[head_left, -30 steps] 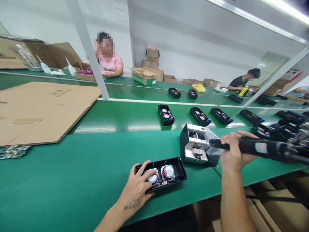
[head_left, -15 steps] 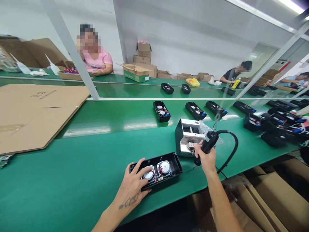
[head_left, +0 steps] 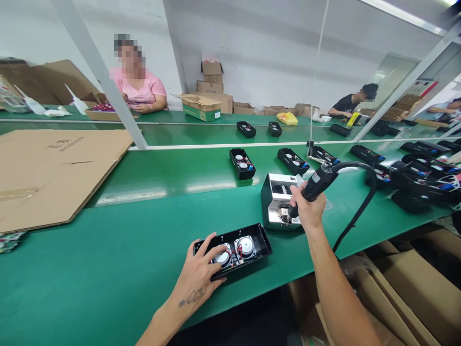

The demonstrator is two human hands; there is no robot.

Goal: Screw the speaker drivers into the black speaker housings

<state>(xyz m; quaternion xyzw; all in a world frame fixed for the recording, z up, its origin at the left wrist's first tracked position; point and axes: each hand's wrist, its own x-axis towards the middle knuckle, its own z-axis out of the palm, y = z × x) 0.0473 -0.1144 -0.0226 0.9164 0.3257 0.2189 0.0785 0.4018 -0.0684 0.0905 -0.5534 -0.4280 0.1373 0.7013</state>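
My left hand [head_left: 201, 264] grips the left end of a black speaker housing [head_left: 264, 239], its fingers reaching over the near and far walls. Two round silver speaker drivers and red wires show inside the housing, which lies open side up on the green bench [head_left: 137, 254]. Wrapped round a black electric screwdriver [head_left: 317, 181], my right hand [head_left: 309, 206] holds it tilted, its tip at the front of a silver and black screw feeder [head_left: 273, 199]. The exact contact of the tip is too small to make out. A thick black cable runs from the screwdriver's top.
Several speaker housings [head_left: 242, 163] stand on the belt beyond, with more piled at the right. Flat cardboard [head_left: 54, 173] covers the left side. White frame posts [head_left: 133, 132] rise past the bench. Cardboard boxes [head_left: 406, 288] sit low at right. Co-workers sit across.
My right hand has lifted the screwdriver from beside the housing's right end up and back to the screw feeder's front. The left hand and housing have stayed nearly where they were.
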